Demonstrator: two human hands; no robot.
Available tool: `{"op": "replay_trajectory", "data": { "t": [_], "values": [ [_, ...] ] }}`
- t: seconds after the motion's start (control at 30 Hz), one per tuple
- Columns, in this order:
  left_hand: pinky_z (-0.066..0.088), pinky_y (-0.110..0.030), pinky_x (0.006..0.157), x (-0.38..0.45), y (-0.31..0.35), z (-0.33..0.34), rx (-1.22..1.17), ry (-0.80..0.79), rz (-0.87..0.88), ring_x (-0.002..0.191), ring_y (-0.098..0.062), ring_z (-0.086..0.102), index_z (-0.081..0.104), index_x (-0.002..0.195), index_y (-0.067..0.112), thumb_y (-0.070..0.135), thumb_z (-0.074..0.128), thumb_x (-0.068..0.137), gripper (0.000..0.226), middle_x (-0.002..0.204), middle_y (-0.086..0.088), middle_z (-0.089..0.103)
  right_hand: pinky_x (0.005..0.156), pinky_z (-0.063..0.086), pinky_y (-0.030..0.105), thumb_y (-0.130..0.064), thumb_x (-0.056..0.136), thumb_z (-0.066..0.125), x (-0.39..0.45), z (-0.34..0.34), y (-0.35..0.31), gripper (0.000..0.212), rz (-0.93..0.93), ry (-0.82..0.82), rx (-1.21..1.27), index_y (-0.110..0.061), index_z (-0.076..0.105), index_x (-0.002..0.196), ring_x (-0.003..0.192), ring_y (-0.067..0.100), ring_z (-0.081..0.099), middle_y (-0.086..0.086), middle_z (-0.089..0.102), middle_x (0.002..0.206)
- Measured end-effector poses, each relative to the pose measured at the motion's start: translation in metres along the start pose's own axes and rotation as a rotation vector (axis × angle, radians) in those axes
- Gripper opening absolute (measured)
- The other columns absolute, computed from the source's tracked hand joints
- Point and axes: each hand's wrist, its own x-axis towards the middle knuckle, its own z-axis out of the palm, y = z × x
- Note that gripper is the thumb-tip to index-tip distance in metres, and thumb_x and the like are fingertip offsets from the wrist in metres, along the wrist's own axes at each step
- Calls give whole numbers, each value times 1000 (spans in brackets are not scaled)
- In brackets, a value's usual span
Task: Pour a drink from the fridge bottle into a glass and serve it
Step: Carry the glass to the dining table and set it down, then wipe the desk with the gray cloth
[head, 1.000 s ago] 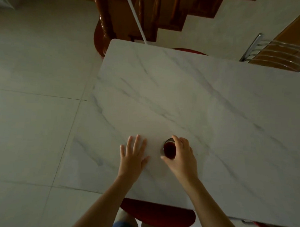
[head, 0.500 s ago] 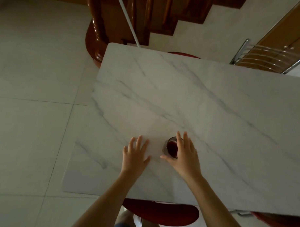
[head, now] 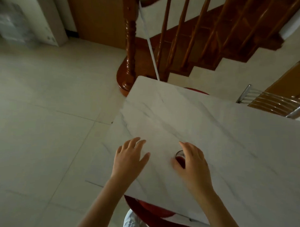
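A small glass (head: 179, 157) of dark red drink stands on the white marble table (head: 230, 141), close to its near left corner. My right hand (head: 195, 167) hovers right over and beside the glass. Its fingers are straightened and spread, and its thumb lies along the near side of the glass without closing on it. My left hand (head: 129, 156) is spread flat, palm down, over the table's left edge and holds nothing. No bottle is in view.
A red stool (head: 152, 210) sits under the table's near edge, by my shoe (head: 133, 221). A metal chair back (head: 272, 104) stands at the far right. A wooden stair post (head: 131, 44) and a slanting white rod (head: 150, 45) rise beyond the far corner. Tiled floor lies to the left.
My right hand has loosened from its grip on the glass and its fingers have straightened. The view has swung up and to the left, so more floor and staircase show.
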Motion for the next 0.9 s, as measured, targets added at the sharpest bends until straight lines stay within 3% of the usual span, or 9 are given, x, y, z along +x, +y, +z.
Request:
{"op": "replay_trajectory", "data": {
  "t": [0.27,0.4,0.6,0.9],
  "values": [
    [44,-38,97,-113,7,-52,101,239,-174,121,-18,53,47,136,27,53,48,90,53,137,6,53,97,44,45,-39,85,61,-46,-31,-29,52,-235,-3,66,-19,49,132,124,22,45,3,51,135],
    [47,-38,92,-170,3,-63,160,319,-289,116,-18,57,53,131,28,54,52,88,51,132,7,57,101,37,32,-41,88,56,-70,-40,-53,52,-339,-33,112,-20,46,135,128,17,41,0,47,139],
    [46,-39,94,-256,-20,-83,208,409,-503,117,-18,56,55,129,28,50,56,87,47,130,8,58,99,38,28,-40,89,55,-101,-29,-108,52,-563,-153,152,-20,45,136,127,16,41,1,46,140],
    [53,-37,78,-393,-80,-104,303,524,-890,101,-22,65,64,119,22,46,70,76,49,117,2,66,95,46,39,-41,86,55,-157,14,-233,49,-866,-324,193,-22,51,131,120,22,48,2,52,134]
  ]
}}
